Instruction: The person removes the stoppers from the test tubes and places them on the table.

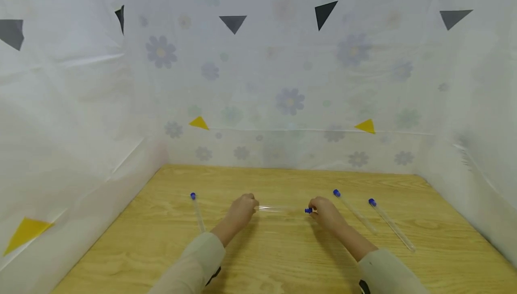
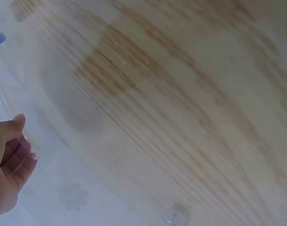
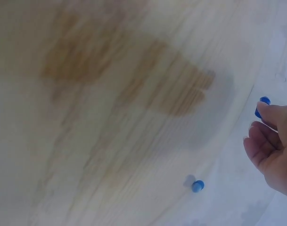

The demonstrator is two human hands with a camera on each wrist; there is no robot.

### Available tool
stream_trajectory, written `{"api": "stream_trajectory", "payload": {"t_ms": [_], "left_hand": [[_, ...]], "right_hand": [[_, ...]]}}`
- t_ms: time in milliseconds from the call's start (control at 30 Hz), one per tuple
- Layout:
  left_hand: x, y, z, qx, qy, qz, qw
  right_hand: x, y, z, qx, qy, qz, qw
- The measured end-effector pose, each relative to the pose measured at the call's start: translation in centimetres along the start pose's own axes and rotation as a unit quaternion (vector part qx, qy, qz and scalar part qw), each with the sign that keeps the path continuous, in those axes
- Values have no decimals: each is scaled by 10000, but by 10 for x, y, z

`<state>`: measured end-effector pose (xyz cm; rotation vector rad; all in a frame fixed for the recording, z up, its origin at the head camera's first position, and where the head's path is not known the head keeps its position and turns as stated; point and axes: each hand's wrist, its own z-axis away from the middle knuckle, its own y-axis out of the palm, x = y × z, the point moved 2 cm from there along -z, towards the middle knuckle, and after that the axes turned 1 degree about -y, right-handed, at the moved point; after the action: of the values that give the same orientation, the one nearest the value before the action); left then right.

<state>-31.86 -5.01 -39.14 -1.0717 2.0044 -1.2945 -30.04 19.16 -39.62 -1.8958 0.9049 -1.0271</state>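
My left hand point(image 1: 241, 211) grips a clear test tube point(image 1: 274, 208) near one end, holding it roughly level above the wooden table. The tube's other end points toward my right hand point(image 1: 328, 215), which pinches a small blue cap point(image 1: 308, 210) between thumb and fingers. A gap separates cap and tube. In the left wrist view, the tube's near end point(image 2: 34, 154) pokes out past the fingers of the left hand point(image 2: 6, 165). The right wrist view has the blue cap point(image 3: 262, 107) at the thumb tip, with the tube's round mouth point(image 3: 281, 76) above it.
One blue-capped tube point(image 1: 198, 213) lies on the table point(image 1: 266, 258) left of my hands. Two more capped tubes, a nearer one point(image 1: 357, 214) and an outer one point(image 1: 392, 225), lie to the right. White flowered sheeting point(image 1: 291, 146) encloses the table's back and sides.
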Motion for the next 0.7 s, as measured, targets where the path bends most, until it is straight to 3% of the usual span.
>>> {"api": "stream_trajectory", "payload": {"t_ms": [433, 700], "left_hand": [[3, 4, -3, 705, -160, 195, 9972], [6, 10, -2, 893, -323, 387, 9947]], "right_hand": [[-10, 6, 0, 389, 75, 68, 9992], [-10, 10, 1, 498, 98, 149, 9986]]}}
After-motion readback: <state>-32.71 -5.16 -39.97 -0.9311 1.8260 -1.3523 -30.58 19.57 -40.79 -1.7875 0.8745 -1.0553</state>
